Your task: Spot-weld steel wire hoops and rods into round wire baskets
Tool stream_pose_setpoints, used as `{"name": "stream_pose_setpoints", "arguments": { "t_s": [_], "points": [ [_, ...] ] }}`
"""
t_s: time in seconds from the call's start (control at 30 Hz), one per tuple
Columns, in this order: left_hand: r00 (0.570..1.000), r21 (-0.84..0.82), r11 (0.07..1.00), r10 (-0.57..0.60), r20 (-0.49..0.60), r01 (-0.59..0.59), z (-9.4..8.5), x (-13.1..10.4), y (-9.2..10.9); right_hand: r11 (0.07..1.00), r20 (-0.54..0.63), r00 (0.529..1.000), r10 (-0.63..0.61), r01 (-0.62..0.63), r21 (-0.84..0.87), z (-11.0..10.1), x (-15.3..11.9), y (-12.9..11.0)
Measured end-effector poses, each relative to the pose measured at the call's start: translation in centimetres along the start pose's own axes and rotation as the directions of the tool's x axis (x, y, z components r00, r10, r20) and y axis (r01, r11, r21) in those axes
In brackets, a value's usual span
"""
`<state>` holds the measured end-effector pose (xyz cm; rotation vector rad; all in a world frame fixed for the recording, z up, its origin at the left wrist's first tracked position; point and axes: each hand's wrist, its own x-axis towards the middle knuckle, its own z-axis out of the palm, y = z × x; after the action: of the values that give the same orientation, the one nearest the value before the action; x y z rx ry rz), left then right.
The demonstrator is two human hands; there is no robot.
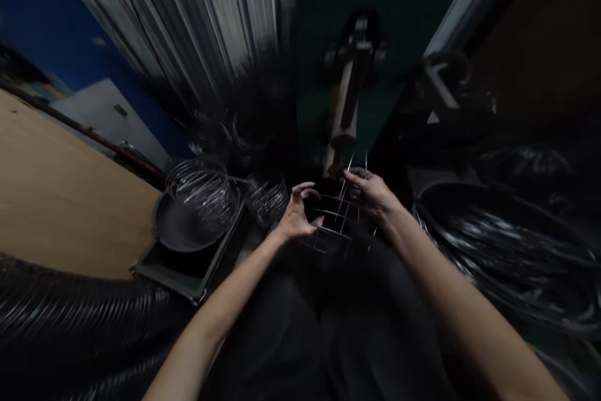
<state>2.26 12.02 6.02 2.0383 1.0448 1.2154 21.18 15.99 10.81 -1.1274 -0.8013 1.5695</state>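
A wire frame (345, 216), made of thin bright rods crossing curved wires, stands in front of my lap. My right hand (369, 193) pinches one of its upright rods near the top, with the other fingers curled behind. At the frame's left side is my left hand (297, 216), its thumb and fingers apart in a C shape. The thumb tip lies close to a curved wire; whether it touches is unclear. Just above the frame, a cylindrical machine arm (345, 104) juts downward from a green machine body (314, 76). The frame's lower part is lost in shadow.
To the left, coiled wire rings (200, 191) rest in a round dark pan (171, 223) on a green metal stand (162, 276). More rings (265, 197) lie beside it. A large dark basin (432, 191) with shiny wire pieces is at right. A ribbed black hose (84, 307) runs lower left.
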Motion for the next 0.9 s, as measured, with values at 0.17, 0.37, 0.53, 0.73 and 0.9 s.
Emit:
{"name": "stream_pose_setpoints", "arguments": {
  "t_s": [0.17,0.37,0.53,0.73,0.9],
  "points": [
    [0.997,0.066,0.996,0.061,-0.044,-0.058,-0.2,2.0,-1.6,0.998,0.024,1.000,-0.008,0.009,-0.068,0.0,2.6,-0.5],
    [0.995,-0.036,0.995,0.087,-0.051,-0.089,0.2,2.9,-2.8,0.993,0.028,0.999,-0.019,0.023,-0.116,0.0,3.7,-0.8],
    [0.993,-0.038,0.996,0.083,-0.078,-0.086,0.6,3.3,-3.5,0.989,0.004,0.998,-0.063,0.063,-0.130,0.3,4.3,-0.8],
    [0.992,-0.132,0.986,0.085,-0.098,-0.098,0.7,3.9,-4.1,0.988,-0.004,0.998,-0.066,0.064,-0.139,0.3,5.0,-1.1],
    [0.989,-0.116,0.988,0.091,-0.116,-0.104,0.8,4.5,-4.7,0.990,-0.015,0.997,-0.071,0.069,-0.125,0.1,5.9,-1.0]
  ]
}}
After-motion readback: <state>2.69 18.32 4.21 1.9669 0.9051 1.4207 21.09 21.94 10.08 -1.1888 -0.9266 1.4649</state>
